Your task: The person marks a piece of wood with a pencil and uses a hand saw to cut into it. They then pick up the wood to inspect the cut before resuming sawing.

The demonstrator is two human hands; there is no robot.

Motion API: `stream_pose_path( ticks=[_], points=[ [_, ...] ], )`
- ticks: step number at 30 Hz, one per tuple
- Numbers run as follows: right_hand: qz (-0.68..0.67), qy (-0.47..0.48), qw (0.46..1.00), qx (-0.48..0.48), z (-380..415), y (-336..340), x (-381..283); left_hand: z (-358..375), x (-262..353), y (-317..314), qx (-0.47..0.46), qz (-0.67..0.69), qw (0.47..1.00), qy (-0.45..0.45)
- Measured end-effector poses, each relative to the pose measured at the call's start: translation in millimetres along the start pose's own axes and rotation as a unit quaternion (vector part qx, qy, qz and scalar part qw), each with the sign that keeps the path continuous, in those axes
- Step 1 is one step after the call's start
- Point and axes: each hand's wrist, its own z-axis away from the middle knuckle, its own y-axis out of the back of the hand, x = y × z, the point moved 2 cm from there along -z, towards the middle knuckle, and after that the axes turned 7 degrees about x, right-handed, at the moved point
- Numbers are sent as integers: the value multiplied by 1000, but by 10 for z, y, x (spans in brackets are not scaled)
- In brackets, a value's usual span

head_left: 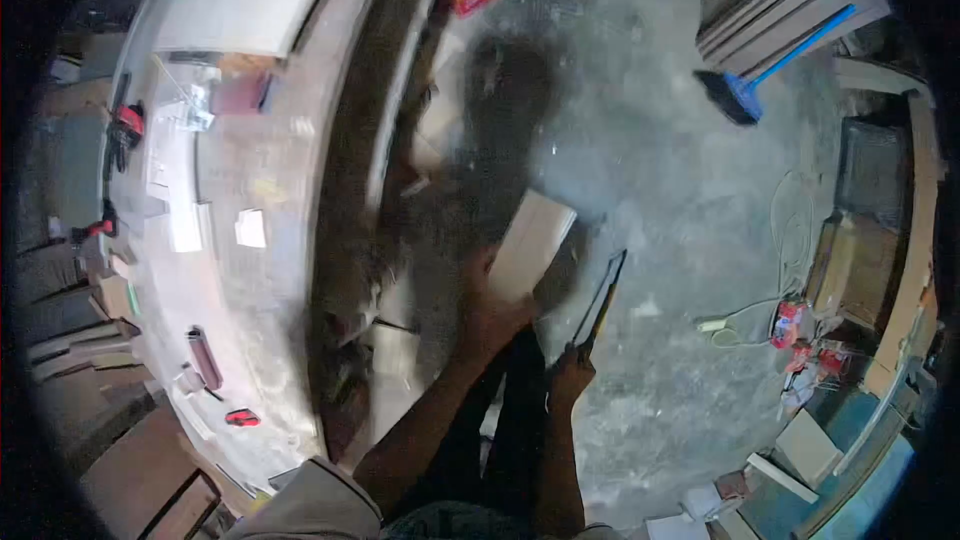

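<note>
While left hand (492, 308) grips pale flat board (530, 243), right hand (570, 372) holds thin dark tool (602, 298).

A long dusty workbench (270, 170) carries red-handled tools (125, 125), small white blocks (250, 228) and scattered offcuts (205, 358).

A pale wooden board (530, 245), flat and rectangular, sits near the middle of the frame, tilted so its long side runs from lower left to upper right (its far edge looks slightly blurred). Just right of it, a thin dark tool (600, 302) with a yellowish streak slants the same way, its lower end nearer the frame's bottom.
</note>
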Motion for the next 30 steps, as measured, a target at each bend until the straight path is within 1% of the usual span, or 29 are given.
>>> stream_pose_path(
  ticks=[1,2,3,4,5,6,7,8,9,10,11,12,13,16,19,22,23,26,27,28,30],
  points=[
    [44,-29,999,-5,9,202,110,66,382,108,5,-1,999,-38],
    [194,245,950,10,-56,400,221,164,744,241,12,-2,997,-72],
    [208,287,935,15,-33,561,145,228,1098,363,21,-3,994,-104],
    [207,304,930,16,-10,688,57,264,1530,551,39,-21,993,-112],
    [191,287,938,15,15,818,27,358,2030,828,60,-37,990,-119],
    [189,305,933,18,26,977,39,474,2455,1065,86,-54,987,-122],
    [183,332,925,21,3,1101,87,534,2792,1308,108,-19,984,-143],
    [193,401,895,33,-83,1214,230,614,3070,1572,130,15,977,-166],
    [279,311,908,25,-467,1359,885,701,3305,1822,153,49,969,-187],
    [495,470,730,-32,-185,1503,314,783,3511,2049,184,36,960,-208],
    [455,311,829,-90,-304,1566,380,870,3681,2293,215,22,950,-226],
    [428,228,870,-90,-251,1563,147,952,3832,2522,244,9,940,-240],
    [405,195,889,-83,-140,1499,-145,1057,4028,2744,240,73,946,-206],
    [367,201,905,-81,-46,1169,-773,1391,4306,3323,328,129,898,-264],
    [337,236,907,-95,42,735,-1251,1763,4248,3806,365,145,889,-235],
    [311,259,906,-122,90,451,-1527,2181,4161,4155,381,96,874,-285],
    [303,264,906,-132,121,366,-1622,2375,4198,4248,372,152,874,-275],
    [282,270,908,-152,261,177,-1814,2710,3980,4529,323,317,851,-268],
    [275,269,909,-159,280,126,-1841,2794,3894,4585,227,397,858,-233],
    [270,267,910,-166,329,100,-1871,2907,3816,4660,124,471,851,-197],
    [263,263,912,-174,394,51,-1928,3069,3789,4730,7,624,751,-217]
  ],
)
